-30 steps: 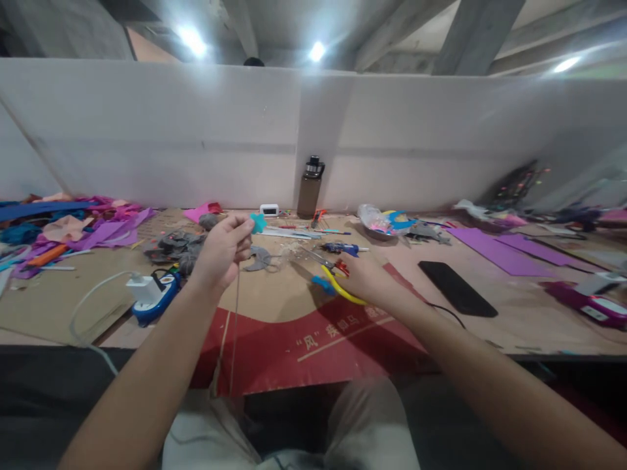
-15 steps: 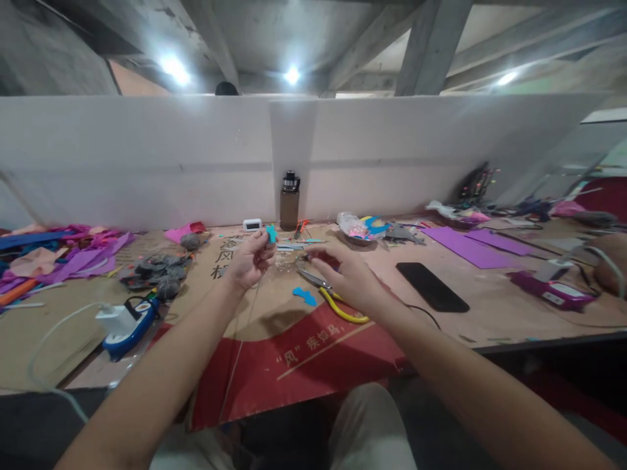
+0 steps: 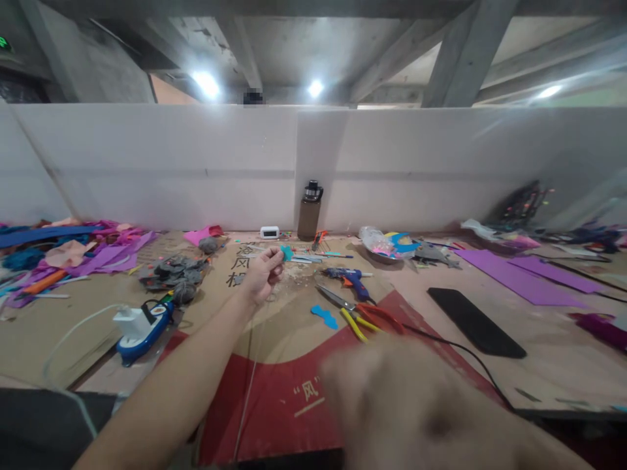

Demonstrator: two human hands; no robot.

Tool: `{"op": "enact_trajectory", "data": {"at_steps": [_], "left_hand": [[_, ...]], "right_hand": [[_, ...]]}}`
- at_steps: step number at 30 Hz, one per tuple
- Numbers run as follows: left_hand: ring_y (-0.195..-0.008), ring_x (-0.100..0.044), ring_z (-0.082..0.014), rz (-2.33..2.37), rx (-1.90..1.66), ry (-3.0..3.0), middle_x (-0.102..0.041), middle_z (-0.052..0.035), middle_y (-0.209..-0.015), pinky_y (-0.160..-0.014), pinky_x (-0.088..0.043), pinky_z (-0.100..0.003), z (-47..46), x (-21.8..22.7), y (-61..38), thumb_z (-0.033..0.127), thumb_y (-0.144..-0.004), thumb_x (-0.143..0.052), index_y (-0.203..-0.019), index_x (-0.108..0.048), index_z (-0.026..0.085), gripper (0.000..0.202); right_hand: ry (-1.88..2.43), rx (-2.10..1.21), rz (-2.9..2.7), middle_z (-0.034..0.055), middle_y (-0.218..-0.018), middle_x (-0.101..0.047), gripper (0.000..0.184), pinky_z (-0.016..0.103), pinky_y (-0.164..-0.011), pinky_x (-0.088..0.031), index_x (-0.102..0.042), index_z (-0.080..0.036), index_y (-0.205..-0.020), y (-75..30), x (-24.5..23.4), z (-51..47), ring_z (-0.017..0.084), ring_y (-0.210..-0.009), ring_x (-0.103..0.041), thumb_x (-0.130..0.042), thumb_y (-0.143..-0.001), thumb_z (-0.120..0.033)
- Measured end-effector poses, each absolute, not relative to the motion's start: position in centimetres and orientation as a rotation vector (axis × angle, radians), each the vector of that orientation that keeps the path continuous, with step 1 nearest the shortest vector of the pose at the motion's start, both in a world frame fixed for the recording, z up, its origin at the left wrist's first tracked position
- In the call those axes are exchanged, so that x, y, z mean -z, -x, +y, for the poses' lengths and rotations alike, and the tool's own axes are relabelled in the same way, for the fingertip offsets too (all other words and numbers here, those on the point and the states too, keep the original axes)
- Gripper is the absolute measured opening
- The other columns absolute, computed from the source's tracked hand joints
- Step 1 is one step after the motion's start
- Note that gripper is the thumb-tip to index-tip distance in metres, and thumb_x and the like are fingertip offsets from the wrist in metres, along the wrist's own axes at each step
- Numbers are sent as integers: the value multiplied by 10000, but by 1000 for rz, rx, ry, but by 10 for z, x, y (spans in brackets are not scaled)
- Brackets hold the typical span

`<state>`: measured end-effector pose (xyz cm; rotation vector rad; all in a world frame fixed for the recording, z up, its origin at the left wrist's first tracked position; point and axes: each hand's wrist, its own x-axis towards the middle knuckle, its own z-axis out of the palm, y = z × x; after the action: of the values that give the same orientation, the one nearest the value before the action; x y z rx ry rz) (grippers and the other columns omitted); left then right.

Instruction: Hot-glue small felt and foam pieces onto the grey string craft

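Between thumb and fingers, my left hand [image 3: 264, 275] pinches a small teal cutout [image 3: 287, 253] above the cardboard sheet [image 3: 281, 339]. My right hand [image 3: 386, 398] is close to the camera and smeared by motion, so its fingers cannot be made out. Beyond it lie scissors [image 3: 336, 297] with red handles, a yellow-handled tool [image 3: 353, 324] and a blue glue gun [image 3: 360, 287]. A blue cutout [image 3: 324, 317] rests flat on the cardboard, left of the yellow handles.
A dark bottle [image 3: 309, 212] stands against the white partition [image 3: 235, 150]. A black phone [image 3: 475, 323] and purple sheets [image 3: 519, 277] lie to the right. At left are a blue power strip [image 3: 147, 333], grey scraps [image 3: 171, 274] and a heap of coloured pieces [image 3: 73, 254].
My right hand has drawn back from over the tools toward the camera, uncovering the glue gun and scissors. The left hand keeps its hold on the teal cutout. The view has turned slightly left.
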<state>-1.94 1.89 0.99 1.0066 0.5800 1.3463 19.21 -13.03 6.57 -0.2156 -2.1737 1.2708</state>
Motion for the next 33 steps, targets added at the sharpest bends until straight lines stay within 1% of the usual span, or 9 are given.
{"op": "enact_trajectory", "data": {"at_steps": [3,7,12,15,19,25,27,30,33], "left_hand": [[-448,-310,-31,552,-1270,-1084,-401,65,-576,-390,-179,-138,8,-12,14,299,-691,-775,-783,-512,153,314],[-462,-281,-31,429,-1165,-1130,-390,56,-617,-413,-171,-151,-7,-10,3,297,-770,-709,-839,-526,160,239],[-464,-265,-36,408,-1056,-1159,-369,54,-604,-438,-179,-170,-15,0,-12,289,-826,-646,-829,-526,166,172],[-462,-258,-37,431,-1023,-1154,-355,59,-587,-442,-174,-174,-16,5,-16,292,-820,-652,-822,-525,169,177],[-456,-285,-38,475,-994,-1121,-395,54,-595,-442,-198,-175,-18,6,-21,303,-774,-701,-821,-535,175,214],[-548,-469,-71,563,-1024,-1113,-519,6,-660,-557,-390,-207,-22,2,-26,285,-703,-764,-752,-555,147,255],[-518,-457,-66,570,-1004,-1104,-502,17,-617,-516,-369,-189,-22,1,-26,277,-708,-760,-756,-551,151,249],[-432,-330,-25,581,-971,-1079,-431,50,-566,-412,-231,-147,-23,-1,-26,265,-719,-752,-762,-541,150,244],[-406,-246,-5,634,-975,-1065,-391,64,-552,-385,-170,-135,-21,-2,-26,274,-709,-758,-746,-538,135,263]], "right_hand": [[639,-1173,-1688,-22,-651,-578,198,247,-581,-387,-644,-228,-686,-172,-67,-84,99,-598,-500,-664,-770,-406],[901,-1161,-1252,-66,-555,-433,282,239,-522,-301,-568,-201,-676,-162,-24,-19,79,-515,-359,-670,-719,-460],[768,-1351,-1242,17,-912,-643,347,270,-677,-410,-676,-230,-1003,-160,9,-7,137,-777,-538,-616,-766,-478],[718,-1368,-1214,15,-873,-652,362,283,-737,-415,-686,-241,-1050,-163,5,-14,140,-801,-554,-613,-782,-472],[736,-1345,-1153,3,-799,-649,322,253,-693,-401,-720,-238,-977,-171,-4,-15,112,-726,-524,-665,-741,-449],[749,-1359,-1107,-6,-730,-627,287,233,-613,-380,-715,-191,-797,-173,-9,-16,86,-628,-468,-751,-641,-429],[771,-1369,-1086,-17,-697,-612,301,228,-581,-367,-693,-183,-773,-172,-6,-15,78,-589,-448,-770,-610,-424],[852,-1330,-1117,-31,-650,-583,342,222,-521,-328,-662,-177,-782,-175,-5,-9,71,-530,-403,-754,-612,-458],[972,-1075,-1350,-19,-687,-592,357,225,-532,-336,-667,-179,-851,-195,-11,5,86,-558,-430,-636,-725,-512]]}}
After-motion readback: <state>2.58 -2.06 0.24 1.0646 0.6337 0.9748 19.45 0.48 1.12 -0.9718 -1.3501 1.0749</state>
